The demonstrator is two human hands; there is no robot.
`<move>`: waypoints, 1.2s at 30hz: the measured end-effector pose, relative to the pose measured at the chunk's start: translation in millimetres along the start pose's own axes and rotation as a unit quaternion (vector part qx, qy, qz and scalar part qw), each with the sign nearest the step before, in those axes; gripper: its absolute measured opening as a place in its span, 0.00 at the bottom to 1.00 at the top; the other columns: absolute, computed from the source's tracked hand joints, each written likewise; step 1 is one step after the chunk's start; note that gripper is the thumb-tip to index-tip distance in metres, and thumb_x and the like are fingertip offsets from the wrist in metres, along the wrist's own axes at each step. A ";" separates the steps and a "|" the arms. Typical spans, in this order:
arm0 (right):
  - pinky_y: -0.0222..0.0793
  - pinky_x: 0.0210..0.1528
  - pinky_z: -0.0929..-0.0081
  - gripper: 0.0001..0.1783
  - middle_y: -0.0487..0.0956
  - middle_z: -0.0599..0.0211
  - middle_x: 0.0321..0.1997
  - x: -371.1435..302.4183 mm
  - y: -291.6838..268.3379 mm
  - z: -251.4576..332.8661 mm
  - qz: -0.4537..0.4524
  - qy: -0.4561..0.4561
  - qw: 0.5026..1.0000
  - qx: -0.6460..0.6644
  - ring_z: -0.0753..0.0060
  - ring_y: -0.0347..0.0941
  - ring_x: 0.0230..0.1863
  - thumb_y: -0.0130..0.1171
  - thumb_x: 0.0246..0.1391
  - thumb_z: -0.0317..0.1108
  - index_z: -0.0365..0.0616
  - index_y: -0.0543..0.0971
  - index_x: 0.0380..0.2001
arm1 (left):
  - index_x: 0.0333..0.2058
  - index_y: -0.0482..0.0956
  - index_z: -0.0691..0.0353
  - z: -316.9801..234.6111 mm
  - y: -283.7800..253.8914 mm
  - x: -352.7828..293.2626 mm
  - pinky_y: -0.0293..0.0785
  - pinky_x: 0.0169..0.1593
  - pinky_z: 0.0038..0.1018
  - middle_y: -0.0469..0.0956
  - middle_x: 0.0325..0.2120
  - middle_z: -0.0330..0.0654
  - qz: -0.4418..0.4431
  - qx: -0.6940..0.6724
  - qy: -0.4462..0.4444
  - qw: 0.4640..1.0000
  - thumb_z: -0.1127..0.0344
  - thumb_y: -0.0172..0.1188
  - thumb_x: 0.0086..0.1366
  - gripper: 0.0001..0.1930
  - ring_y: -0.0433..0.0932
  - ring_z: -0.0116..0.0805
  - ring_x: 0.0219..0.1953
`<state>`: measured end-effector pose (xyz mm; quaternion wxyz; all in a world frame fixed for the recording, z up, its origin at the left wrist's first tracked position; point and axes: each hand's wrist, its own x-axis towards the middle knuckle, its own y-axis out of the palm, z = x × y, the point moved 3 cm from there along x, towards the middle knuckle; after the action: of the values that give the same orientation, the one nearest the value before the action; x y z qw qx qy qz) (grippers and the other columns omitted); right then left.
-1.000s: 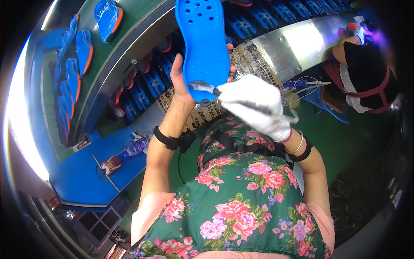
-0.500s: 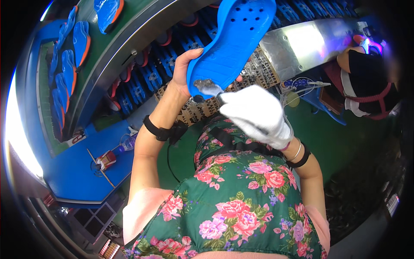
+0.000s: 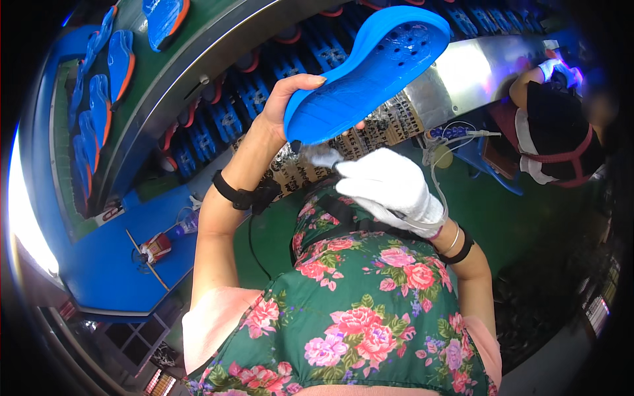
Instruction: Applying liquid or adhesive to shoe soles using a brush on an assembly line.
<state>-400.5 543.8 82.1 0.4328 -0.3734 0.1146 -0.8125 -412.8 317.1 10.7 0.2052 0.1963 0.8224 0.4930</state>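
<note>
A large blue shoe sole [image 3: 350,86] with a cluster of dark holes near its far end is held up by my bare left hand [image 3: 281,104]. The thumb lies on its near-left edge, and fingertips show past the opposite side. In my white-gloved right hand [image 3: 389,188], closed, is a small brush [image 3: 322,157]; its handle is mostly hidden in the glove. The dark bristles are at the lower edge of the sole, blurred, and I cannot tell whether they touch it. The sole's inner face looks wet and shiny.
At left, blue soles with orange edges [image 3: 120,63] lie on a green belt inside a curved metal rail [image 3: 172,86]. Beyond the sole are rows of blue and black parts [image 3: 231,122] and a printed brown sheet [image 3: 396,122]. A blue table [image 3: 112,264] stands lower left; another person [image 3: 555,125] sits right.
The sole has tilted and its far end has swung right, showing more of its side wall. The brush has gone from the sole's inner face down to its near edge.
</note>
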 end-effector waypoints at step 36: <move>0.78 0.42 0.66 0.17 0.86 0.61 0.43 22.9 -41.4 -11.5 -0.037 -0.009 0.994 -0.100 0.60 0.82 0.41 0.72 0.51 0.25 0.48 0.87 0.46 | 0.75 0.51 0.65 53.0 3.1 4.1 0.73 0.61 0.62 0.59 0.71 0.61 -0.105 -0.237 0.142 0.955 0.37 0.54 0.66 0.49 0.71 0.67 0.63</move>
<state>-442.2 549.0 106.8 0.3635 -0.4261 0.1776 -0.8092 -387.7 359.3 -9.9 0.1776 -0.0176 0.7182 0.6725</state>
